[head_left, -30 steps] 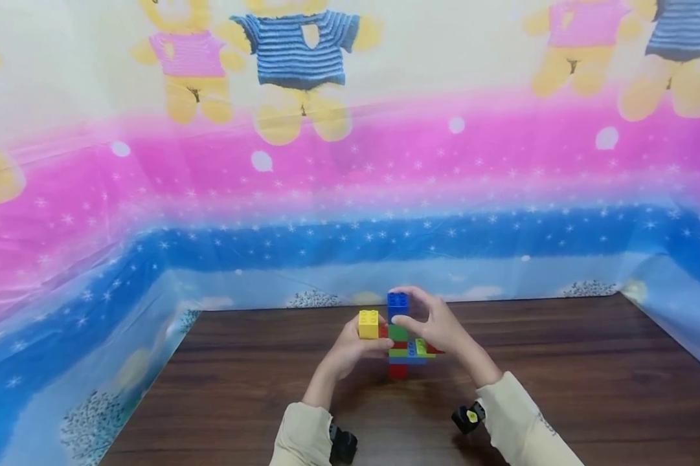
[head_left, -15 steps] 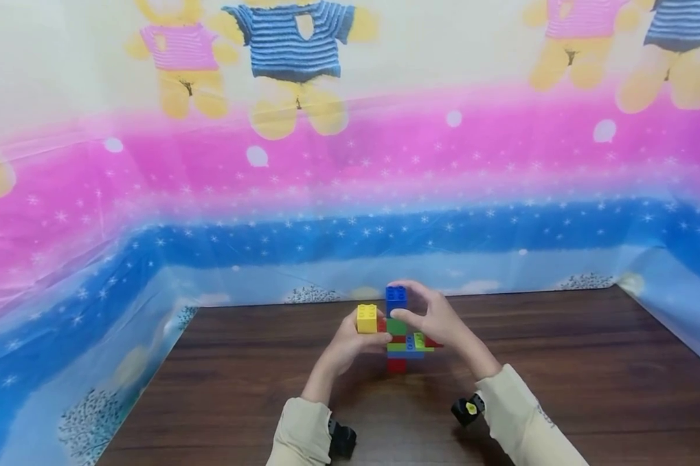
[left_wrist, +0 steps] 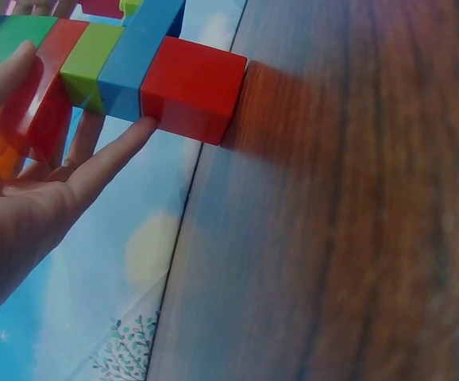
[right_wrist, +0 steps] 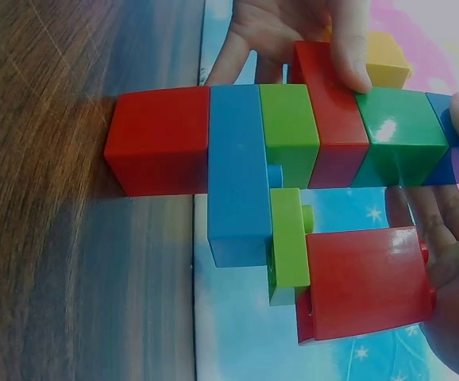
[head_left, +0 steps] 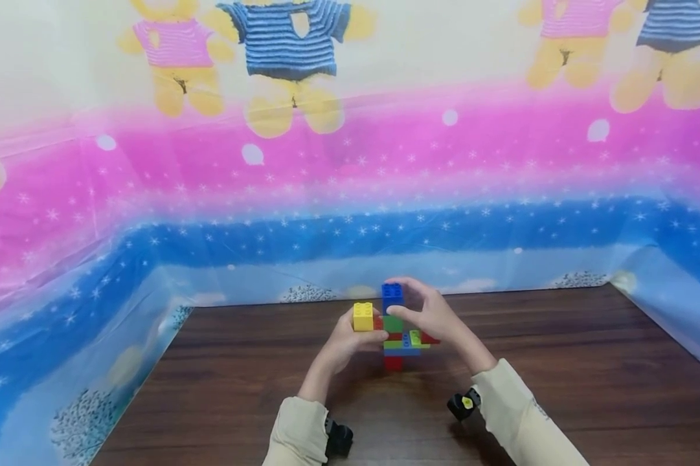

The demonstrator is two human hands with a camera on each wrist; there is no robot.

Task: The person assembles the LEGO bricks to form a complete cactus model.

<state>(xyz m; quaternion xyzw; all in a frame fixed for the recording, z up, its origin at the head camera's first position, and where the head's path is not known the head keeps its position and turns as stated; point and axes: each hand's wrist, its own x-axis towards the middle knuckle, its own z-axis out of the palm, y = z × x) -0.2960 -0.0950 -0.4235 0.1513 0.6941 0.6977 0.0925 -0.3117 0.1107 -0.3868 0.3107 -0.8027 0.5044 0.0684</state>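
Note:
A tower of toy building bricks stands upright on the table between my hands. Its base is a red brick; above come a long blue brick, a lime brick, a long red brick, a green brick and, on top, a blue brick. A yellow brick sits on the left side arm. On the right side, a thin lime brick carries another red brick. My left hand grips the tower around the long red brick. With thumb and fingers, my right hand pinches the top blue brick.
The dark wooden table extends on both sides of the tower. Behind it hangs a printed cloth backdrop, which also runs along the left and right edges. A black wrist camera hangs under the left forearm, another black camera under the right.
The head view has shifted slightly, so everything sits a little further left and higher. Both hands keep their hold on the brick tower, with no other visible change.

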